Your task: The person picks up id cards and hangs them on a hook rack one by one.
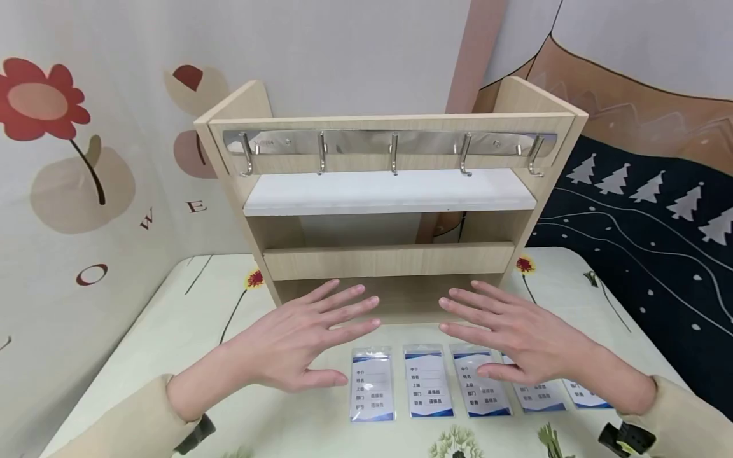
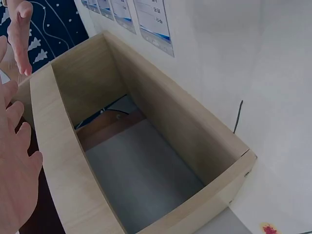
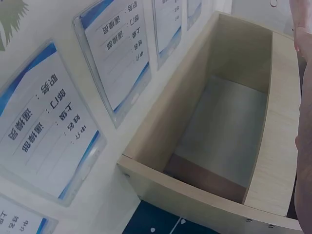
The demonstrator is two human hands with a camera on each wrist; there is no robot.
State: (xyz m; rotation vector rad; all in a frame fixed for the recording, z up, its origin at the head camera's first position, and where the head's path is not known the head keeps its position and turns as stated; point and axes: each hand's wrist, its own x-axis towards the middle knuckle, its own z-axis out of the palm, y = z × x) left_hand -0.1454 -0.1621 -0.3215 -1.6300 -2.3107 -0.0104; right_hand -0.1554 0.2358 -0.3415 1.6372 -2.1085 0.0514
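My left hand [image 1: 306, 343] is held out with fingers straight and slightly spread, with nothing in it. Mirroring it, my right hand [image 1: 523, 340] also has straight fingers and holds nothing. Both appear in front of the lower part of a light wooden shelf rack [image 1: 389, 261]. Several clear-sleeved name badges [image 1: 372, 385] lie in a row on the table, the right-hand ones partly covered by my right hand in the head view. In the left wrist view the left hand [image 2: 19, 170] shows at the left edge; in the right wrist view part of a hand [image 3: 306, 131] shows at the right edge.
A metal strip with several hooks [image 1: 394, 152] runs across the rack's top front board, above a white shelf panel [image 1: 389, 192]. A flowered cloth [image 1: 275, 420] covers the table. Patterned curtains [image 1: 355, 57] hang behind and at both sides.
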